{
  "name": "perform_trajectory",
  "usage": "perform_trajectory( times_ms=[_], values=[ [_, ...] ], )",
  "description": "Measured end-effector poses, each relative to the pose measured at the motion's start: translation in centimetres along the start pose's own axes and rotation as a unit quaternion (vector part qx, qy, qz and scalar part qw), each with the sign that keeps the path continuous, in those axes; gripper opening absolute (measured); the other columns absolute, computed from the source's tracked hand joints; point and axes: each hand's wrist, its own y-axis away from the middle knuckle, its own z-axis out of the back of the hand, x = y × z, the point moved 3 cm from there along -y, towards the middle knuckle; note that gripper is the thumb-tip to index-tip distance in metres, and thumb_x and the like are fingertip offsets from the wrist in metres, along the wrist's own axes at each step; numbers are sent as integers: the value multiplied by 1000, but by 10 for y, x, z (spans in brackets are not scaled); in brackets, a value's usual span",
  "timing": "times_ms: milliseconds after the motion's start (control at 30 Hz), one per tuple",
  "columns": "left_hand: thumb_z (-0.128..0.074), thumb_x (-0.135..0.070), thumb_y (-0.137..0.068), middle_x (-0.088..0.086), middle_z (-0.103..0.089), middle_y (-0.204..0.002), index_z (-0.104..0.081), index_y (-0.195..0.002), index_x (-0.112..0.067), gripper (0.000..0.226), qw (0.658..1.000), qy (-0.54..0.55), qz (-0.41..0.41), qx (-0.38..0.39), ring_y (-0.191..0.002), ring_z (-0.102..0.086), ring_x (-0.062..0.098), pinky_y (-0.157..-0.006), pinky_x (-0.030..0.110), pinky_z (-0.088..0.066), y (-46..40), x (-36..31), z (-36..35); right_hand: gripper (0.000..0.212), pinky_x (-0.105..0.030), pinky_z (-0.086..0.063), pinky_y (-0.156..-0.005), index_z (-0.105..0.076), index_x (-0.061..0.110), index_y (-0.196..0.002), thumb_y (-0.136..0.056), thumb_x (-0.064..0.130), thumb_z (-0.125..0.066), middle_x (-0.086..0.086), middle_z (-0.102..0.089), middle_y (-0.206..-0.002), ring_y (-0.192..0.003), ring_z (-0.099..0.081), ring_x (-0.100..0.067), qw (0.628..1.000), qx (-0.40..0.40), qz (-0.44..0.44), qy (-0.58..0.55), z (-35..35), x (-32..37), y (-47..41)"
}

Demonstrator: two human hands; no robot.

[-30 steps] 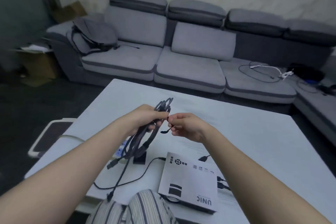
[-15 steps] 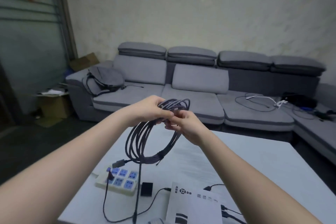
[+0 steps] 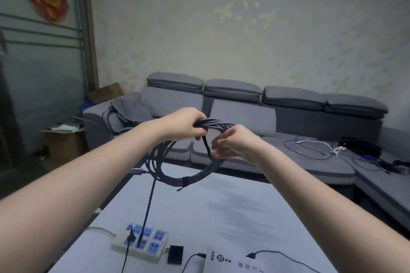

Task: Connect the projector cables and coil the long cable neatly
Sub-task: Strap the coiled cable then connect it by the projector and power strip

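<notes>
A long grey braided cable (image 3: pixel 195 174) hangs in a round coil of several loops above the white table (image 3: pixel 233 210). My left hand (image 3: pixel 184 125) is shut on the top of the coil. My right hand (image 3: pixel 230 143) pinches a short black strap (image 3: pixel 206 145) that runs down across the loops at the top right. A second black strap (image 3: pixel 185 180) is wrapped round the coil's bottom. One cable end with a metal plug (image 3: pixel 137 171) sticks out left; another strand drops straight down. The white projector (image 3: pixel 230 261) lies at the bottom edge with thin black cables plugged in.
A white power strip (image 3: pixel 142 240) with blue sockets lies at the table's near left, a black adapter (image 3: pixel 175 254) beside it. A grey sectional sofa (image 3: pixel 244 122) stands behind the table, with a bag on its left seat and loose cables on the right.
The view has tilted up towards the wall. Both hands have lifted the coil higher, and my right hand has pulled the black strap down across the top loops.
</notes>
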Motion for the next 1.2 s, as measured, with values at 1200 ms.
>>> perform_trajectory(
  times_ms=[1200],
  values=[
    [-66,1,-81,2,-68,-82,-70,-97,-18,25,946,318,-25,46,-74,-58,11,-68,23,-47,25,14,41,18,-19,-34,-58,-58,9,-83,-97,6,-48,11,-65,-68,-60,-43,-9,943,86,321,-5,6,95,9]
  ],
)
